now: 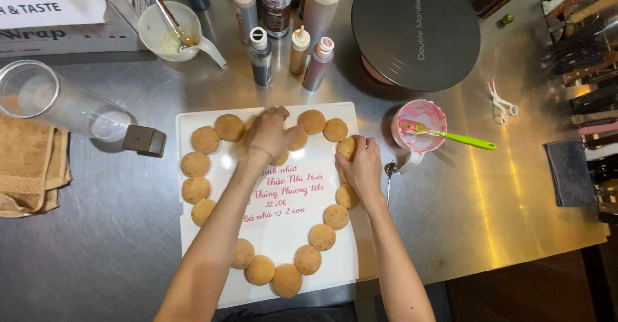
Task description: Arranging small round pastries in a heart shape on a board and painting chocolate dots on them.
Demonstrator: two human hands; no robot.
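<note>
Overhead, the left hand (270,132) lies flat, fingers spread, over round biscuits (229,127) at the top of a heart-shaped ring on a white board (283,232), covering several. The right hand (362,164) curls its fingers onto one biscuit (347,147) at the ring's right edge. Squeeze bottles (260,55) stand behind; a pink-smeared cup (420,129) with green spatula (460,138) sits right.
</note>
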